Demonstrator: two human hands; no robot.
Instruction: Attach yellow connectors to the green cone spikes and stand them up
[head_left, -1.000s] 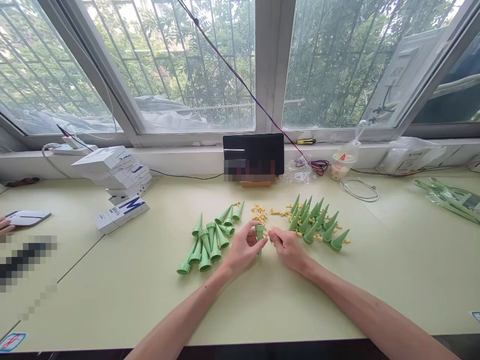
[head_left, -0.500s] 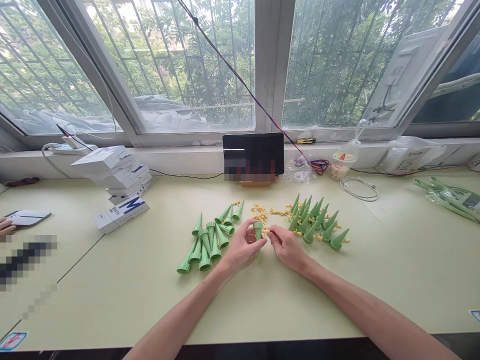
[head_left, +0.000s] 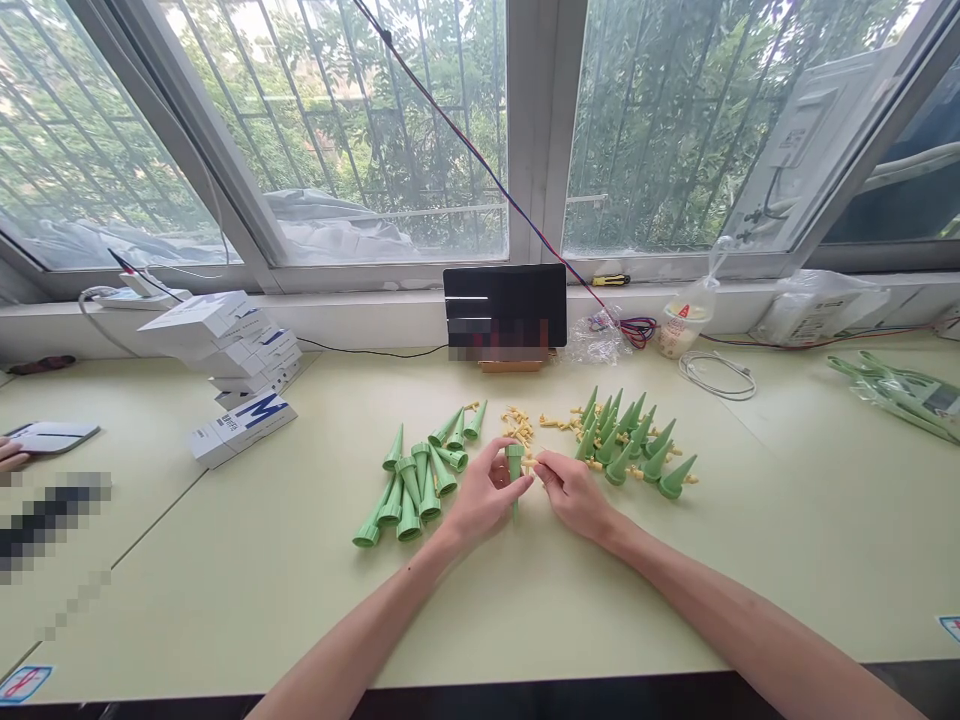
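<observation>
My left hand (head_left: 484, 490) grips a green cone (head_left: 514, 456), its wide end up and its tip pointing down. From the right, my right hand (head_left: 566, 485) pinches a small yellow piece (head_left: 529, 463) against the side of that cone. Several green cones (head_left: 409, 480) without visible yellow pieces lie in a group left of my hands. To the right, several green cones (head_left: 619, 465) stand tip up, many with yellow pieces sticking out. Loose yellow pieces (head_left: 517, 422) lie in a small heap just beyond my hands.
A dark screen (head_left: 505, 308) stands at the back of the table. White boxes (head_left: 241, 428) are stacked at the left. Behind on the right are a bagged cup (head_left: 681, 328) and a coiled white cable (head_left: 716, 376). Another person's fingers (head_left: 10, 455) show at the far left edge.
The view has shifted very slightly. Both hands keep their places at the cone, with no clear movement of the yellow piece.
</observation>
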